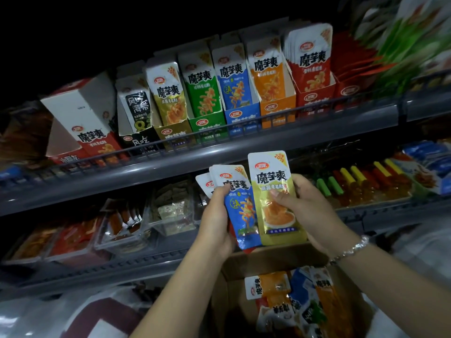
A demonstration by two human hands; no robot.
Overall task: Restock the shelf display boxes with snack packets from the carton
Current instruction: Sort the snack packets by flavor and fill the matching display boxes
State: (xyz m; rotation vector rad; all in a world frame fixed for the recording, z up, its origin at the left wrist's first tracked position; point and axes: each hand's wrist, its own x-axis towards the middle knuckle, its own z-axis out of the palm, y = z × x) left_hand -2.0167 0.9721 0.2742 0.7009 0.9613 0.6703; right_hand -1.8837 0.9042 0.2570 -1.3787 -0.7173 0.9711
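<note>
- My left hand (216, 217) grips a small fan of blue packets (240, 211), fingers curled over their left edge, thumb side hidden behind them
- My right hand (306, 206) pinches one gold packet (275, 198) upright, thumb pressed on its front, fingers wrapped behind its right edge; a beaded bracelet (349, 251) sits on that wrist
- The gold packet overlaps the blue ones, touching them along its left side, and stands a little higher
- Both hands hover just above the open carton (273, 261), which lies at about 6 o'clock from them and holds a loose jumble of orange, blue and white packets (292, 301)
- At 12 o'clock from my hands runs the upper shelf (219, 154) with its row of display boxes: the gold box (170, 135) at 11 o'clock, then the green box (207, 123), blue box (241, 115), orange box (277, 109) and red box (314, 98) stepping round toward 1 o'clock, each with packets standing upright inside
- A white and red box (85, 123) leans tilted at 10 o'clock, beside a black box (139, 140)
- The lower shelf at 9 o'clock carries clear trays (170, 215) of snacks; coloured sticks (353, 179) lie at 3 o'clock
</note>
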